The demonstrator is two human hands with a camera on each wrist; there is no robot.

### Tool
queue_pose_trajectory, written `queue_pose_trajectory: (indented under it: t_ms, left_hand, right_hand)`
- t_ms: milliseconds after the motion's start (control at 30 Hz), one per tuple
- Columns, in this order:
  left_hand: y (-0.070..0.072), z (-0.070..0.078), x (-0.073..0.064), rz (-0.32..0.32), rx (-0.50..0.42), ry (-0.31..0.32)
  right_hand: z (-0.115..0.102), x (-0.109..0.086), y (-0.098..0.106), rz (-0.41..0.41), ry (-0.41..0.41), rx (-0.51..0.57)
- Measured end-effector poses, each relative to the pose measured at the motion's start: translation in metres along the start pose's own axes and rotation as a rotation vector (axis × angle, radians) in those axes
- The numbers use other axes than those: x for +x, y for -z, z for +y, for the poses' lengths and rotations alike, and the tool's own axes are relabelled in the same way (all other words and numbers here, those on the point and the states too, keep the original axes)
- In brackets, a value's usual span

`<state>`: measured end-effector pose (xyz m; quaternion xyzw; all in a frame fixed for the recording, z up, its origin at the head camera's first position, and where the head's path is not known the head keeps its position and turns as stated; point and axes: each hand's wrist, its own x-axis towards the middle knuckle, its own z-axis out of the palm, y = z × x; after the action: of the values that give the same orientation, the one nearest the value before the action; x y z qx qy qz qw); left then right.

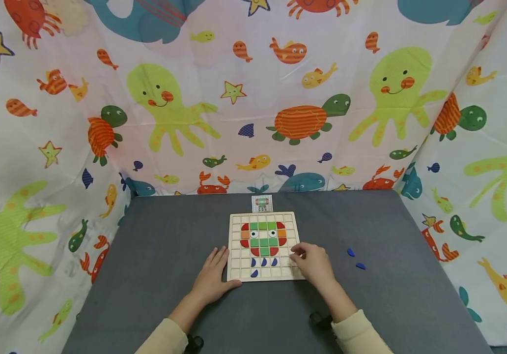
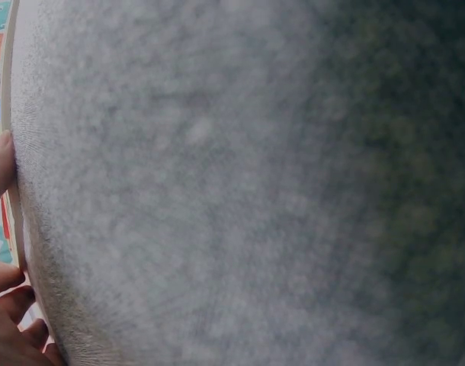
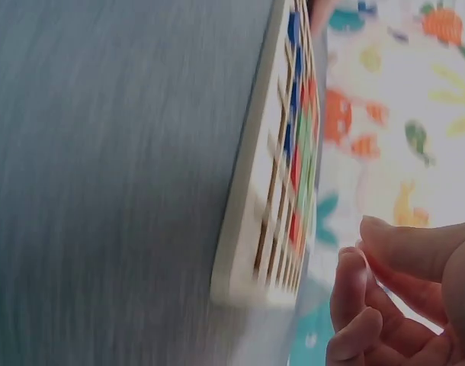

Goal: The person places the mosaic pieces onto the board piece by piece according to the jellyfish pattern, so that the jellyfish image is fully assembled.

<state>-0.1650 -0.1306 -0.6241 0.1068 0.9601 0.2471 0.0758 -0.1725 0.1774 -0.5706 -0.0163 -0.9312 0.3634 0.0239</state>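
Observation:
A square wooden grid board [image 1: 286, 270] lies on the grey table in the head view. Red, green and orange tiles with two round eyes [image 1: 272, 233] form a face on it. Below the face sit several blue curved pieces [image 1: 255, 273]. My left hand [image 1: 211, 278] rests at the board's lower left corner, fingers along its left side, thumb at the near edge. My right hand [image 1: 314, 265] is over the board's right edge. In the right wrist view its thumb [image 3: 415, 248] and forefinger [image 3: 350, 282] nearly meet, with no piece visible between them.
Two loose blue pieces [image 1: 360, 266] lie on the table to the right of my right hand. A small picture card [image 1: 262, 203] stands just behind the board. A curtain [image 1: 244, 64] printed with sea animals encloses the back and sides of the grey table [image 1: 169, 236].

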Motion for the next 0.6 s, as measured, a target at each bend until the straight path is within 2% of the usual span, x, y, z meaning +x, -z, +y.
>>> queue_pose_trajectory:
  t_ms: [200,333,467,600]
  left_hand:
    - [-0.001,0.0,0.001,-0.003,0.004,0.001]
    - [-0.001,0.0,0.001,0.006,-0.002,0.008]
    - [0.0,0.0,0.0,0.005,0.006,0.008]
    - [0.001,0.0,0.0,-0.003,0.005,0.008]
  right_hand:
    - [0.048,0.004,0.045,0.081,-0.04,-0.122]
    - [0.078,0.005,0.067,0.087,-0.05,-0.22]
    - [0.099,0.005,0.079,0.058,-0.098,-0.271]
    - [0.109,0.005,0.082,0.01,-0.164,-0.283]
